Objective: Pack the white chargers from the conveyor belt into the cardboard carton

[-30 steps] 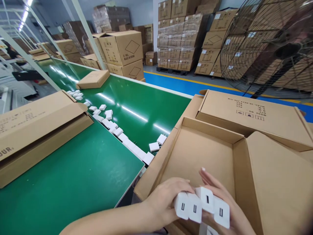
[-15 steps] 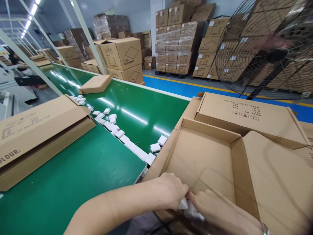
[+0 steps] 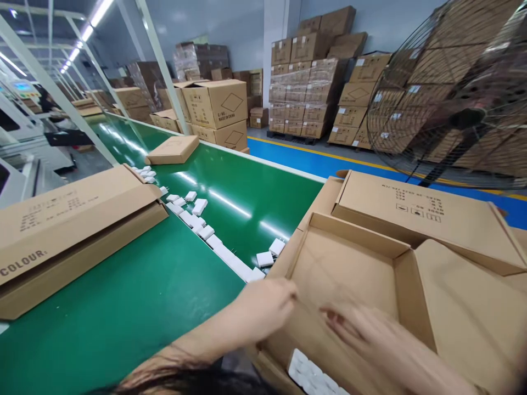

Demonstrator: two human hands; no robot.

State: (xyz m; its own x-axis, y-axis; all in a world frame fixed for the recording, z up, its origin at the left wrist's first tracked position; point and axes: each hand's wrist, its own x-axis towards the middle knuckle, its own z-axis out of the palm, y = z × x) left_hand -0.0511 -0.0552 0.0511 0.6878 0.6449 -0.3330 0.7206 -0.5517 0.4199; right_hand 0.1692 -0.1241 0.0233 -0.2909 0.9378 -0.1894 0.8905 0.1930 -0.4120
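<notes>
My left hand (image 3: 267, 303) is over the near left edge of an open cardboard box (image 3: 349, 258), close to the end of a row of white plug adapters (image 3: 230, 258). Its fingers bend down and their tips are hidden, so I cannot tell whether it holds anything. My right hand (image 3: 358, 326), blurred, hovers above the box with its fingers loosely curved and nothing visible in them. Below the hands, several white adapters (image 3: 310, 374) lie packed side by side in the near end of the box. Two loose adapters (image 3: 270, 252) rest on the green belt beside the box.
A green conveyor belt (image 3: 263, 192) runs away to the left, carrying a flat closed carton (image 3: 173, 150). Another carton (image 3: 78, 219) lies on the green side table (image 3: 135, 291). Behind the open box is a printed carton (image 3: 428, 214). A large fan (image 3: 453, 104) stands at right.
My hands have moved apart, the left one toward the belt and the right one rightward. The white adapters they were touching now lie uncovered in the box. The view has shifted slightly.
</notes>
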